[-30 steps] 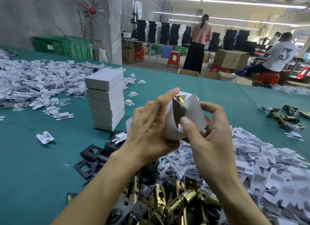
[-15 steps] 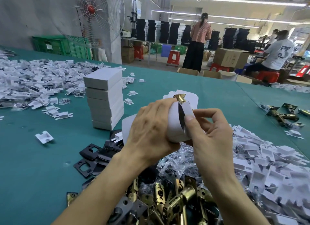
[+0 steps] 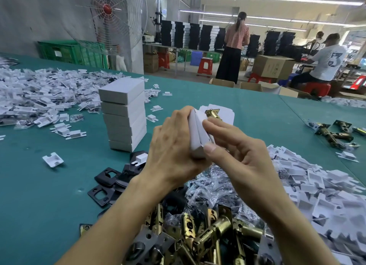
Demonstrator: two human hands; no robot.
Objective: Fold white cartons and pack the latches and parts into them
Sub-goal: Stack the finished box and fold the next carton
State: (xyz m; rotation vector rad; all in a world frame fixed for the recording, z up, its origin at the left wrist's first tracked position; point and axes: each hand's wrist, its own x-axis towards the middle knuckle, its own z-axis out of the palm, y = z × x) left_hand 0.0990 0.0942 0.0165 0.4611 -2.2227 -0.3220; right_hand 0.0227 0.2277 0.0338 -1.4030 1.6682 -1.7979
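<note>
1. The white carton (image 3: pixel 197 138) is held up in both hands above the middle of the table (image 3: pixel 39 195), clear of its green surface.
2. It is matte white card, half folded: the side panels are creased inward into a narrow wedge, and the rounded top flap stands open behind.
3. A brass latch (image 3: pixel 213 113) pokes out of the carton's open top, faceplate uppermost.
4. The left hand (image 3: pixel 174 146) wraps the carton's left side, fingers curled over its upper edge.
5. The right hand (image 3: pixel 237 152) pinches the folded side, with the thumb low on the panel and the forefinger higher up.
6. A stack of closed cartons (image 3: pixel 123 114) stands left of the hands, toward the table's centre.
7. Loose brass latches (image 3: pixel 208 237) are heaped at the near edge, with clear bagged parts (image 3: pixel 213 185) just beyond them.
8. Black plates (image 3: pixel 107 183) lie to the left of that heap.
9. White card inserts (image 3: pixel 316 185) are piled toward the right edge, and more cover the far left corner.
</note>
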